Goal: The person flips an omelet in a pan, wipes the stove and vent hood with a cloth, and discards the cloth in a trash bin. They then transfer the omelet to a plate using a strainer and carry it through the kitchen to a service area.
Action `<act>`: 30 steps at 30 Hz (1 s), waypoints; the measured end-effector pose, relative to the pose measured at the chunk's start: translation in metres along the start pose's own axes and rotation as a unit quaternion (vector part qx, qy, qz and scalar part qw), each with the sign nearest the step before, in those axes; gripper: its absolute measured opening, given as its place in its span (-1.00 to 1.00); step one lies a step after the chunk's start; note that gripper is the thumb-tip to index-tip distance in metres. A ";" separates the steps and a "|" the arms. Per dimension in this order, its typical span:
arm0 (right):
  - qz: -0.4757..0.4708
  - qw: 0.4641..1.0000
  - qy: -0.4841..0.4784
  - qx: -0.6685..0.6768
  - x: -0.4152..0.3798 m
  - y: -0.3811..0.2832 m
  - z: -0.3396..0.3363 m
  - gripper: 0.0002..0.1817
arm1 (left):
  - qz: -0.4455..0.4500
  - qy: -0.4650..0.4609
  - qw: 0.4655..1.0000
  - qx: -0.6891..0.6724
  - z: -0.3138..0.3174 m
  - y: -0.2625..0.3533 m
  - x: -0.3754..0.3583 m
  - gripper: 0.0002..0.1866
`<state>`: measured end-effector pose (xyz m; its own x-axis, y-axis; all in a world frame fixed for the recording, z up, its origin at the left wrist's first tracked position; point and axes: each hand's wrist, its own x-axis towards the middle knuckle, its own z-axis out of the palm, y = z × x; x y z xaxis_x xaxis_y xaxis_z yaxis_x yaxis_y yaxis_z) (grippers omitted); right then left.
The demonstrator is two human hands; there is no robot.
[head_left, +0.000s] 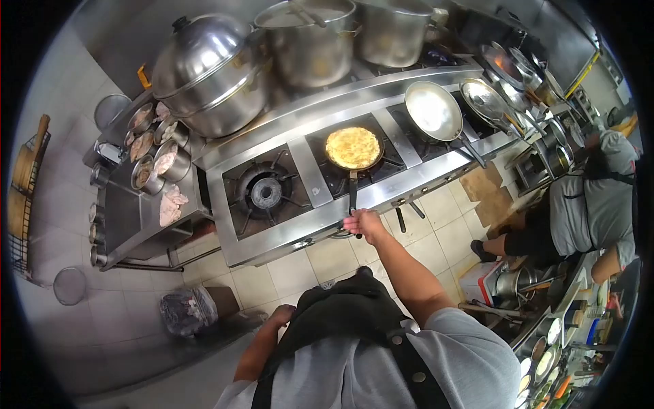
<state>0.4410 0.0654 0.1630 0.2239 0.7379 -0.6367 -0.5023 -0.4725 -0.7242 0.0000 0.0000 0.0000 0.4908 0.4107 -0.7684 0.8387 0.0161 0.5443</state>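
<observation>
A black-handled frying pan [353, 189] sits on a middle burner of the stove, holding a round, flat, golden-yellow omelette [353, 148]. My right hand [366, 225] is at the front edge of the stove, fingers closed around the end of the pan's handle. Down beside my dark apron hangs my left hand [283, 315], away from the stove; its fingers are too small and partly hidden to read. To the left of the pan lies a bare burner [266, 193]. A second, light-coloured pan [434, 111] rests on the burner to the right.
Large steel pots [306, 51] and a domed steamer [211, 75] line the back. Raw meat pieces [173, 204] and metal containers [172, 161] occupy the left counter. A lined bin [189, 310] stands on the floor. Another person [589, 204] is at the right, near a prep counter.
</observation>
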 end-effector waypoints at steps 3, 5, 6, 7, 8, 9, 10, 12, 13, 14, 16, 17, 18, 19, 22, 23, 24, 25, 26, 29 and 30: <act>0.036 0.999 -0.011 0.012 -0.003 -0.006 -0.004 -0.75 | 0.102 -0.008 0.993 0.055 0.019 -0.033 0.020 -0.66; -0.002 0.998 -0.010 0.069 0.012 -0.017 -0.001 -0.76 | 0.095 -0.029 0.994 0.052 0.012 -0.032 0.041 -0.68; 0.000 0.997 -0.011 0.072 0.013 -0.016 -0.001 -0.76 | 0.092 -0.030 0.994 0.053 0.010 -0.025 0.028 -0.68; 0.016 0.998 -0.016 0.060 0.013 -0.016 -0.005 -0.76 | 0.037 -0.031 0.998 0.031 0.008 -0.007 0.008 -0.68; 0.029 0.998 -0.022 0.046 0.014 -0.018 -0.010 -0.76 | -0.016 -0.030 0.999 0.010 0.005 0.004 -0.002 -0.67; 0.031 0.999 -0.019 0.000 0.014 -0.024 -0.024 -0.74 | -0.019 -0.030 0.999 0.011 0.005 0.004 -0.006 -0.67; 0.039 0.999 -0.012 -0.003 0.018 -0.026 -0.045 -0.73 | -0.008 -0.012 1.000 -0.012 0.006 -0.001 -0.008 -0.66; 0.012 0.998 0.057 -0.009 0.015 -0.036 -0.073 -0.78 | 0.002 0.010 0.999 -0.038 0.004 -0.011 -0.008 -0.65; -0.008 0.996 0.086 -0.005 0.012 -0.040 -0.081 -0.77 | 0.009 -0.014 1.000 0.015 0.002 -0.016 -0.009 -0.63; -0.013 0.996 0.091 0.000 0.013 -0.040 -0.081 -0.76 | 0.018 -0.038 0.997 0.066 0.007 -0.018 -0.006 -0.61; -0.045 0.995 0.088 -0.001 0.029 -0.019 -0.074 -0.74 | -0.054 -0.034 0.998 -0.012 0.007 0.003 -0.023 -0.60; -0.072 0.994 0.080 -0.008 0.036 -0.001 -0.056 -0.74 | -0.127 -0.033 0.988 -0.083 0.005 0.011 -0.027 -0.59; -0.050 0.999 0.016 0.005 0.026 0.006 -0.030 -0.74 | -0.088 -0.055 0.994 -0.029 0.010 0.001 -0.017 -0.57; -0.027 0.998 -0.047 0.016 0.011 0.003 -0.012 -0.74 | -0.085 -0.056 0.994 -0.030 0.008 0.011 -0.018 -0.57; 0.014 0.997 -0.072 -0.038 -0.001 -0.017 -0.008 -0.75 | -0.052 -0.020 0.998 0.016 0.001 0.025 -0.022 -0.63; 0.035 0.996 -0.065 -0.052 -0.002 -0.022 -0.021 -0.76 | 0.011 -0.008 0.999 0.048 0.007 0.000 0.000 -0.67; 0.043 0.996 -0.056 -0.050 -0.009 -0.028 -0.036 -0.78 | 0.077 0.005 0.994 0.077 0.009 -0.015 0.014 -0.70; 0.050 0.996 -0.046 -0.050 -0.016 -0.033 -0.052 -0.80 | 0.079 0.009 0.994 0.071 0.008 -0.017 0.017 -0.70; 0.039 0.998 -0.004 -0.039 -0.015 -0.033 -0.068 -0.79 | 0.114 0.027 0.992 0.056 0.010 -0.017 0.019 -0.73; -0.008 0.997 0.079 0.001 0.009 -0.010 -0.078 -0.76 | 0.153 0.033 0.984 0.081 0.011 -0.010 0.014 -0.74; -0.035 0.998 0.058 -0.014 0.020 0.003 -0.067 -0.76 | 0.079 0.000 0.994 0.080 0.008 0.009 0.001 -0.71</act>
<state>0.4995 0.0465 0.1306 0.3540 0.7086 -0.6103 -0.4593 -0.4368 -0.7735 0.0098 -0.0068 0.0019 0.6188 0.3965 -0.6782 0.7785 -0.1936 0.5971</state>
